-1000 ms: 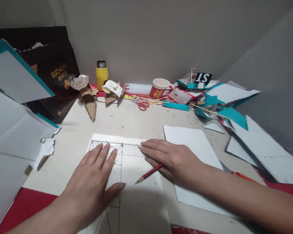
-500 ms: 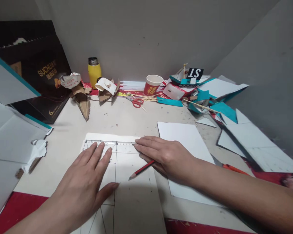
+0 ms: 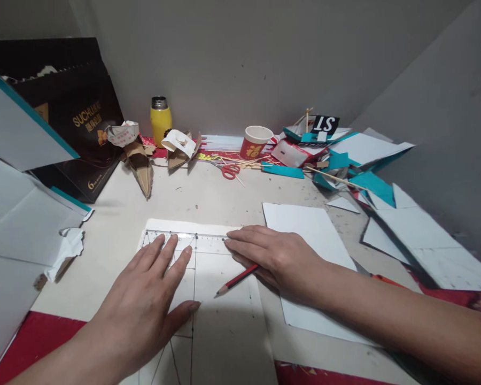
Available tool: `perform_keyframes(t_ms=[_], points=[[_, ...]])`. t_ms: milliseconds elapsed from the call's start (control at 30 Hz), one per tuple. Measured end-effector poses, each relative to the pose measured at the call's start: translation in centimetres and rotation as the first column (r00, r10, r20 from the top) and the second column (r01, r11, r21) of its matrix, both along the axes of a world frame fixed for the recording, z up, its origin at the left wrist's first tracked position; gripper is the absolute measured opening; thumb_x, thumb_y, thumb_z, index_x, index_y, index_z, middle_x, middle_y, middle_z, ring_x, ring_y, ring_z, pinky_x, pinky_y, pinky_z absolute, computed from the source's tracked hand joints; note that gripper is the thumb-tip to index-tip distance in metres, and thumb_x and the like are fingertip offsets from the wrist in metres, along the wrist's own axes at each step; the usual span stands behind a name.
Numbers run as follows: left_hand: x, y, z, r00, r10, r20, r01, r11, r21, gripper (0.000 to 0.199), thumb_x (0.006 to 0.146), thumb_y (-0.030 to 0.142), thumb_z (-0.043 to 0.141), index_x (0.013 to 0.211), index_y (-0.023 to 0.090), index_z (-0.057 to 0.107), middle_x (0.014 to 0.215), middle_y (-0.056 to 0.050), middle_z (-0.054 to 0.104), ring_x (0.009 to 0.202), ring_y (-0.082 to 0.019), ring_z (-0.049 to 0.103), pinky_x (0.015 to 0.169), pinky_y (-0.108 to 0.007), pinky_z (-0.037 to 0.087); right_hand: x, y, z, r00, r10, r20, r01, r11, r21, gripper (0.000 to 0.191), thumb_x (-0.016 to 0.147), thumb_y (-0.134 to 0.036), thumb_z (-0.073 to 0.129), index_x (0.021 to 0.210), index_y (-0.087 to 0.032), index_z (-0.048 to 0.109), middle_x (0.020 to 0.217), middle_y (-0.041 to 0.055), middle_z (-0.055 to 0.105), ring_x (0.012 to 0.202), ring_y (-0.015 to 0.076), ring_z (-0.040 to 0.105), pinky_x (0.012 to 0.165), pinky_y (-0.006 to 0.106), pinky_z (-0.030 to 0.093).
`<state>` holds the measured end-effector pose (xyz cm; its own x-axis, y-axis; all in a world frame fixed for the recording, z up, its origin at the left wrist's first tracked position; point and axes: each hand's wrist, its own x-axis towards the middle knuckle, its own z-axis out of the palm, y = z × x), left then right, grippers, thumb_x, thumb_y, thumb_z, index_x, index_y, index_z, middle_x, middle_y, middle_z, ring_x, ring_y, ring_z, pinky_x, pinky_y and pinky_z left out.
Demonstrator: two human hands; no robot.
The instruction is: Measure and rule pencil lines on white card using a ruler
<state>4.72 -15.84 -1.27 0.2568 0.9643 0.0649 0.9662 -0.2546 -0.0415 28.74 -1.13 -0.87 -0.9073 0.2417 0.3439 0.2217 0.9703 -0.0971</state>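
Observation:
A white board (image 3: 232,315) with drawn black lines lies in front of me. Across its far end rests a clear ruler (image 3: 210,243). My left hand (image 3: 150,299) lies with fingers spread on the ruler's left part and the board. At the ruler's right end is my right hand (image 3: 276,259), its fingertips on the ruler and a red and black pencil (image 3: 237,280) held in it. The pencil's tip points down-left over the board. Under my right forearm lies a second white sheet (image 3: 304,224).
Back: yellow bottle (image 3: 161,122), red scissors (image 3: 230,171), paper cup (image 3: 256,142), cardboard pieces (image 3: 139,168), thin sticks. Left: black box (image 3: 80,123) and white folded board (image 3: 16,214). Right: teal and white scraps (image 3: 374,187) and an orange-handled cutter (image 3: 385,279).
The whole view has shifted slightly, so things appear a little further right. Both hands keep their places on the ruler and board.

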Motion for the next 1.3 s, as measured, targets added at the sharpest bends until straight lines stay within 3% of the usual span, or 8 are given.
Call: perform_keyframes(t_ms=[233,600,900,1133,1300], points=[[0.1,-0.2,-0.4,1.0,0.007,0.009,-0.007,1.0,0.01,0.069,0.091,0.057,0.045,0.147,0.018,0.039,0.152,-0.02,0.037,0.139,-0.041,0.035,0.104,-0.055,0.043,0.1,0.1,-0.1,1.0,-0.012,-0.006,0.012,1.0,-0.02,0.029,0.095,-0.017,0.045,0.117,-0.012,0.064,0.112,0.0158,0.07,0.1,0.0245,0.066,0.072,0.036,0.059],[0.3,-0.2,-0.5,0.999,-0.016,-0.045,0.02,0.997,0.073,0.068,0.091,0.057,0.044,0.145,0.015,0.043,0.149,-0.023,0.04,0.135,-0.042,0.041,0.098,-0.056,0.048,0.1,0.1,0.1,0.999,0.007,-0.035,-0.008,1.0,-0.011,0.025,0.095,-0.019,0.048,0.113,-0.013,0.064,0.109,0.0144,0.07,0.097,0.0232,0.065,0.069,0.034,0.058],[0.0,-0.1,-0.2,0.999,0.032,0.0,-0.032,0.998,-0.05,0.069,0.091,0.058,0.043,0.149,0.021,0.037,0.153,-0.019,0.033,0.139,-0.04,0.033,0.104,-0.057,0.042,0.0,0.2,0.0,1.0,0.001,0.022,-0.001,0.999,-0.042,0.028,0.097,-0.021,0.045,0.114,-0.013,0.066,0.111,0.0133,0.071,0.098,0.0241,0.067,0.071,0.036,0.06],[0.5,0.3,0.7,0.997,0.078,0.013,-0.074,0.978,-0.197,0.072,0.09,0.06,0.043,0.149,0.02,0.036,0.155,-0.021,0.028,0.141,-0.042,0.028,0.107,-0.061,0.036,0.0,0.3,-0.2,1.0,0.003,-0.004,-0.004,0.999,-0.041,0.027,0.096,-0.021,0.047,0.112,-0.017,0.068,0.109,0.0088,0.074,0.099,0.0224,0.068,0.076,0.036,0.06],[0.6,0.3,1.0,0.996,0.092,0.019,-0.086,0.973,-0.213,0.072,0.09,0.059,0.044,0.15,0.02,0.034,0.155,-0.021,0.027,0.141,-0.042,0.026,0.106,-0.062,0.036,-0.2,0.2,-0.1,1.0,0.011,-0.012,-0.011,0.999,-0.044,0.027,0.097,-0.021,0.047,0.112,-0.016,0.068,0.107,0.0099,0.074,0.097,0.0229,0.068,0.075,0.037,0.061]])
